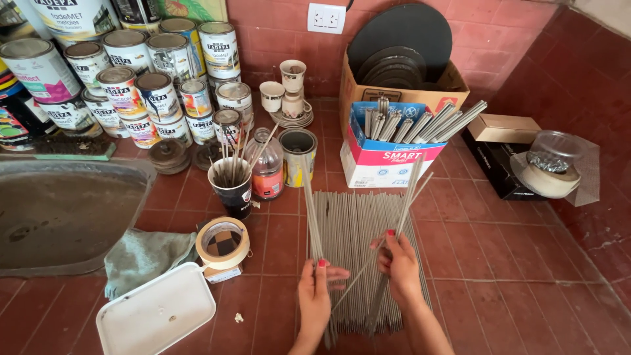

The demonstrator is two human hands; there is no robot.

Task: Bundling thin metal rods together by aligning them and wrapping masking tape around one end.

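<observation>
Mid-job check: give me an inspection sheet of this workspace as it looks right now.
Surface: red tiled counter, dusty.
Job's things: grey rods laid in a flat row; more stand in a cardboard box.
Clutter: paint cans, cup of sticks, tape roll, white tray, green rag.
Grip: left hand shut on one rod; right hand shut on several rods.
Cables: nothing seen.
Surroundings: metal sink, wall socket.

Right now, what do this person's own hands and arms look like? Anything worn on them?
Both forearms are bare, with no sleeves showing in the picture. The left hand and the right hand wear no gloves. The fingernails are painted red. I can make out no rings, bracelets or watch.
</observation>
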